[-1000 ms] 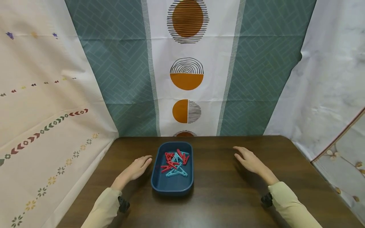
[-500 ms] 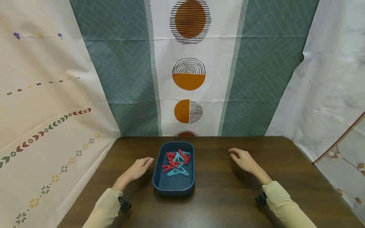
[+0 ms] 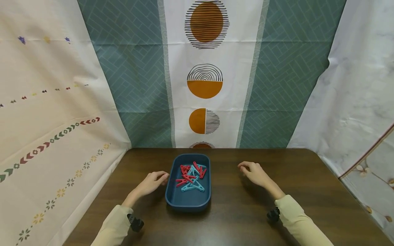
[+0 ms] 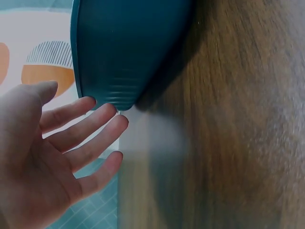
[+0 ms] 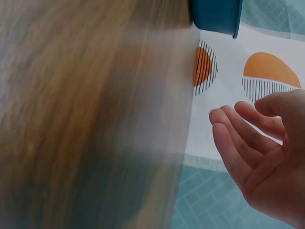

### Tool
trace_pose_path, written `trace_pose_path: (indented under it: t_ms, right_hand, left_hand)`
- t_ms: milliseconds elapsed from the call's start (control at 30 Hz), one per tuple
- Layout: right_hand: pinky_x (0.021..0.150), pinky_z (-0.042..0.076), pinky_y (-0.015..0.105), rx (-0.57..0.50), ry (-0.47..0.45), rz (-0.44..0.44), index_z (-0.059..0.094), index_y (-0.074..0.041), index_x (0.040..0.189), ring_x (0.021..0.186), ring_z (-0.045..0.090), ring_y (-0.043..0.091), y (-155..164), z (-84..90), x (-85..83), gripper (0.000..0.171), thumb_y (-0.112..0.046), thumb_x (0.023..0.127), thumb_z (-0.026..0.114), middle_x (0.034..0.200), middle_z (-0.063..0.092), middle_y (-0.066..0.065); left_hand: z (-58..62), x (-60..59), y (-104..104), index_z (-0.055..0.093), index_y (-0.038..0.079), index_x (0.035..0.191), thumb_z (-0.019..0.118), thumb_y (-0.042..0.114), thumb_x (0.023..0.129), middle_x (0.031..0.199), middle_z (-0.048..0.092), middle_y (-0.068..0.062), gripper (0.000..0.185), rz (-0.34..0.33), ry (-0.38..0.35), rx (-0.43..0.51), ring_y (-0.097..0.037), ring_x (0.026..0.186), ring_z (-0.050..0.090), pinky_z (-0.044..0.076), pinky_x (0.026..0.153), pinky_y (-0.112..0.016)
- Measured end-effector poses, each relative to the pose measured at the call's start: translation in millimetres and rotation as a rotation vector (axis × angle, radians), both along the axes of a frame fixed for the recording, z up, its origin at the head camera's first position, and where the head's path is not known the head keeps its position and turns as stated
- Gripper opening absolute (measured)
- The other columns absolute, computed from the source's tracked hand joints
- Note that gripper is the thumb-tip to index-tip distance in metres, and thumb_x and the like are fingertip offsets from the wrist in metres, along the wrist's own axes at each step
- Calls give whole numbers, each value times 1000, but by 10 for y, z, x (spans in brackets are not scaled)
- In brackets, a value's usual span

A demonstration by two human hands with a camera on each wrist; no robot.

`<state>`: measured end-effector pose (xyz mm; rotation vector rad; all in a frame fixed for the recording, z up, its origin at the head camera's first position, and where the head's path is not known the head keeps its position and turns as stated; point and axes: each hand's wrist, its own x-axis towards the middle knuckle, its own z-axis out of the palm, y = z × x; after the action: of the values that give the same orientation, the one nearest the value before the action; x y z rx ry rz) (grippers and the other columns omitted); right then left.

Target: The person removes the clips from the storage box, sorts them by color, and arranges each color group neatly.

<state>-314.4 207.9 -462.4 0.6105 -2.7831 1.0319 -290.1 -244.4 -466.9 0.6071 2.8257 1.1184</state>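
A dark blue rectangular tray [image 3: 188, 203] stands on the table, left of centre in the head view. Inside it lie several red clothespins [image 3: 187, 177] and light blue clothespins [image 3: 193, 187] in a loose heap. My left hand [image 3: 150, 183] is at the tray's left side with nothing in it. Its fingers are spread and loosely bent in the left wrist view, close to the tray wall [image 4: 119, 47]; whether they touch it I cannot tell. To the right of the tray, some way off, my right hand [image 3: 256, 175] hovers above the table, holding nothing, its fingers relaxed.
The dark brown wooden table [image 3: 234, 218] reaches back to a patterned curtain [image 3: 204, 112]. Cream cloth [image 3: 61, 153] hangs at the left and pale marbled cloth [image 3: 354, 102] at the right. A small black device [image 3: 135, 222] is strapped to each wrist.
My right hand has moved left, toward the tray, its fingers bending a little more. The left hand has stayed almost still beside the tray. The head view has shifted slightly.
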Motion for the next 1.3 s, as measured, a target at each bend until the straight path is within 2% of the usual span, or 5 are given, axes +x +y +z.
trace_pose_path:
  t_ms: [467,733,900,1167,1300]
  right_hand:
    - [64,52,26,-146,16,-16,66,-6,110,79,68,30,-370,130,21,19,-8,98,51,92,71,11]
    - [64,51,26,-173,-13,3,67,-7,111,75,66,19,-572,184,48,19,-9,98,52,91,71,5]
    - [65,51,27,-189,-35,27,67,-8,110,79,65,23,-694,222,75,19,-10,96,54,90,70,6]
    - [79,53,34,-178,4,52,70,-9,107,91,63,18,-894,227,120,16,-10,93,61,107,71,10]
    - [78,55,31,-180,11,87,69,-5,109,90,64,18,-1013,211,145,18,-9,92,63,107,70,9]
  left_hand:
    - [-10,16,48,66,4,110,49,34,101,86,69,-3,36,46,-9,8,-12,78,62,50,74,-31]
    - [-27,46,73,66,3,110,50,31,101,86,69,-2,33,60,-13,9,-14,79,62,49,72,-30]
    - [-29,71,100,65,1,114,53,28,100,90,70,-5,33,82,-29,10,-17,79,64,50,71,-28]
    - [-32,79,163,66,0,112,57,21,98,80,68,-3,27,139,-37,18,-18,73,62,47,65,-27]
    - [-36,71,179,66,1,111,58,21,97,74,65,-3,26,154,-44,28,-22,72,61,45,63,-27]
